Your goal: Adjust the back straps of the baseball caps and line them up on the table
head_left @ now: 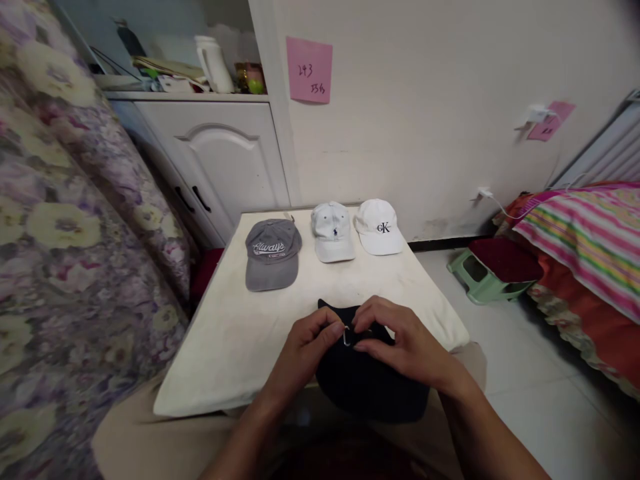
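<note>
A dark baseball cap (370, 390) lies at the near edge of the table, partly over my lap. At its adjustment strap, a small silver metal buckle (347, 336) shows between my hands. My left hand (313, 340) is closed, thumb and finger pinching the cap at the buckle's left side. On the other side, my right hand (400, 337) is closed on the cap close to the buckle, its fingers curled; the exact bit of strap under the fingertips is hidden. Farther back stand a grey cap (273, 253), a pale cap with a small dark logo (333, 233) and a white cap (379, 228).
The caps are on a table with a cream cloth (225, 347). A floral curtain (75, 267) hangs at left beside a white cabinet (220, 153). At right are a green stool (473, 277) and a bed with a striped cover (595, 233).
</note>
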`<state>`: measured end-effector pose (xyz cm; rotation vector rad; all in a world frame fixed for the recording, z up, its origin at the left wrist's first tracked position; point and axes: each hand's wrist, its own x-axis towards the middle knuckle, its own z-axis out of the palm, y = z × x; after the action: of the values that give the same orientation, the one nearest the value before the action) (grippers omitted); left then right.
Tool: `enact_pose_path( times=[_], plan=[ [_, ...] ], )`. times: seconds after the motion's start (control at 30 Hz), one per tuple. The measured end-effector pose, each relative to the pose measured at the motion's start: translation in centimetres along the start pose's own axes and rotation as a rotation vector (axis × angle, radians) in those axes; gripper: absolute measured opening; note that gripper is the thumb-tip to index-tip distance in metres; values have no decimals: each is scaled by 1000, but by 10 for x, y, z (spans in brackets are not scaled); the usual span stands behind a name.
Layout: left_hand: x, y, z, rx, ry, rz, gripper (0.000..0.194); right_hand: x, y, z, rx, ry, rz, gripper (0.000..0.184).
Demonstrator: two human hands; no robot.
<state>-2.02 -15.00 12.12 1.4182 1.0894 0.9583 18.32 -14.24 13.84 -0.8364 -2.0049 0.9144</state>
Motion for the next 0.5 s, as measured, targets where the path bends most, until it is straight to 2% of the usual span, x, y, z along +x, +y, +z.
enact_pose_path(
  times=[0.13,0.23,0.4,0.5],
  plan=[
    [1,-2,1,-21,-10,-4,32,1,4,3,15,-12,67,12],
    [1,-1,2,-43,-26,-18,32,4,5,4,100,-41,65,12],
    [1,0,0,-70,-56,-23,33,8,11,1,354,-169,111,14],
    [1,-2,-4,-91,-39,-38,32,9,15,0,572,-187,160,17]
  ],
)
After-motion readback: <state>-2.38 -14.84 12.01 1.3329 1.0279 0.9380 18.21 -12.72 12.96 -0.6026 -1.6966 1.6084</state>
